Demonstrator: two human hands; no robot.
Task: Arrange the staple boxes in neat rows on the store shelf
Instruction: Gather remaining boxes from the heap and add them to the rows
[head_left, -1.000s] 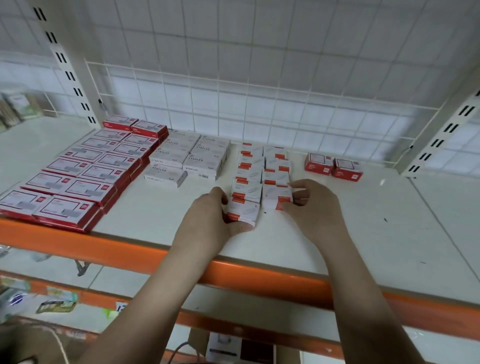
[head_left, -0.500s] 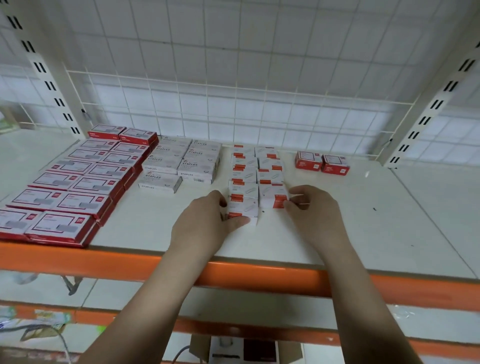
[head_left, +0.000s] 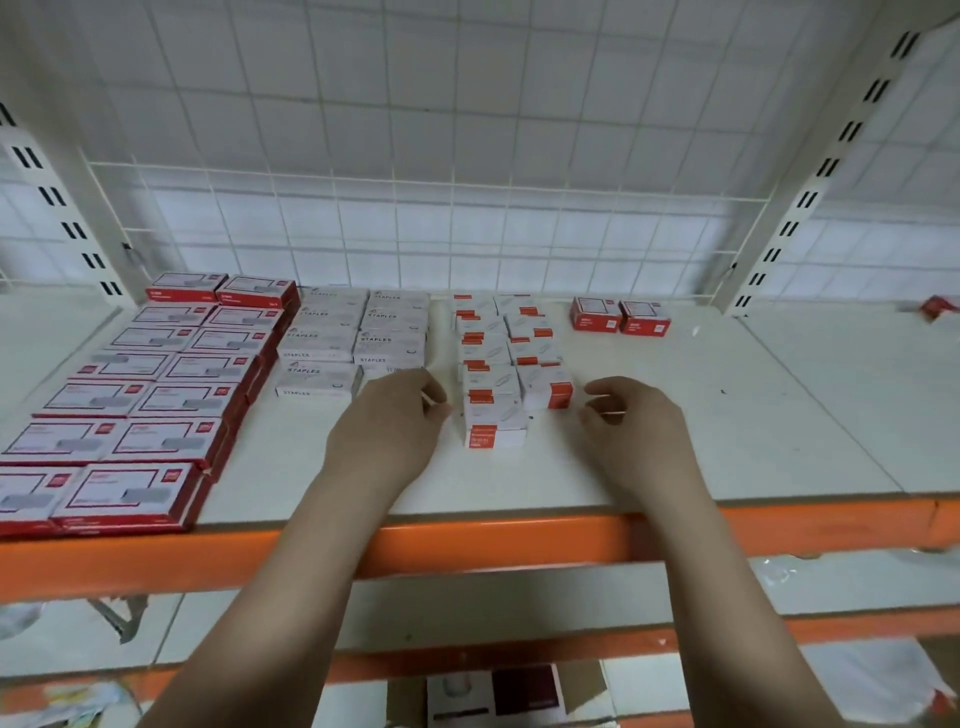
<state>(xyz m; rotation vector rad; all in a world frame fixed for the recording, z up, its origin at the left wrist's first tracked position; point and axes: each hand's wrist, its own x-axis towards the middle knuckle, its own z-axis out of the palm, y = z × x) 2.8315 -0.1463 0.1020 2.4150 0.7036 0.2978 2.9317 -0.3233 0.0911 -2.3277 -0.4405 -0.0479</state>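
Small white-and-red staple boxes (head_left: 493, 415) lie in two rows running to the back of the white shelf (head_left: 727, 415). The left row reaches nearer to me than the right row, whose front box (head_left: 548, 389) sits one place back. My left hand (head_left: 395, 421) hovers just left of the front boxes, fingers loosely curled, holding nothing. My right hand (head_left: 631, 421) is just right of them, fingers also loosely curled and empty. Neither hand touches a box.
Large red boxes (head_left: 156, 410) fill the left of the shelf in two long rows. White STAPLES boxes (head_left: 353, 338) sit beside them. Two small red boxes (head_left: 621, 315) stand at the back right. An orange beam (head_left: 519, 540) edges the shelf front; a wire grid (head_left: 467, 234) backs it.
Both hands have let go of the front white-and-red boxes and drawn apart sideways. The front left box now sits straight in its row.
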